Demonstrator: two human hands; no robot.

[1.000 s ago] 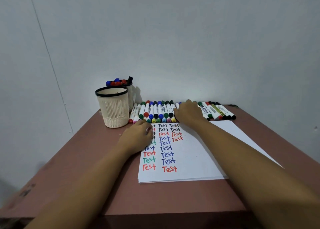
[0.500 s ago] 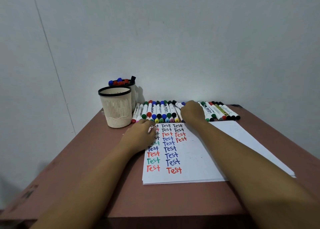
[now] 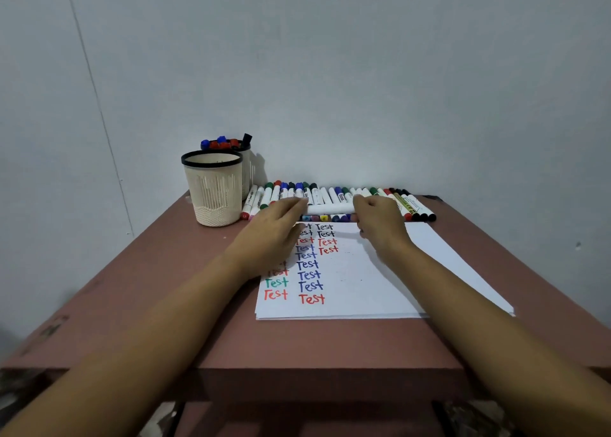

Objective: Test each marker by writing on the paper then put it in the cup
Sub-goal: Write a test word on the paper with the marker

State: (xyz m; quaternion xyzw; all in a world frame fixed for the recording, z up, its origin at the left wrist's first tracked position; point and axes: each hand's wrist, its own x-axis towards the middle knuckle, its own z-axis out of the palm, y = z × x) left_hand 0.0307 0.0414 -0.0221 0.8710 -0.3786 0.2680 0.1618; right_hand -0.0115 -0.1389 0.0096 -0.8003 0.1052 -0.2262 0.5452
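A white marker (image 3: pixel 330 209) hangs level just above the top edge of the paper (image 3: pixel 363 281). My left hand (image 3: pixel 276 238) grips its left end and my right hand (image 3: pixel 380 226) grips its right end. Both ends of the marker are hidden by my fingers, so its colour does not show. The paper carries columns of the word "Test" in black, red, blue and green. A row of markers (image 3: pixel 406 203) lies behind my hands along the table's back edge. A beige cup (image 3: pixel 215 192) with a black rim stands at the back left.
Behind the beige cup stands a second cup (image 3: pixel 246 169) with several red, blue and black marker ends sticking out. The brown table (image 3: pixel 324 347) ends close in front of the paper. A grey wall rises right behind the row of markers.
My right hand has lifted a white marker out of the row and turned it level. My left hand has left the paper and taken the marker's left end.
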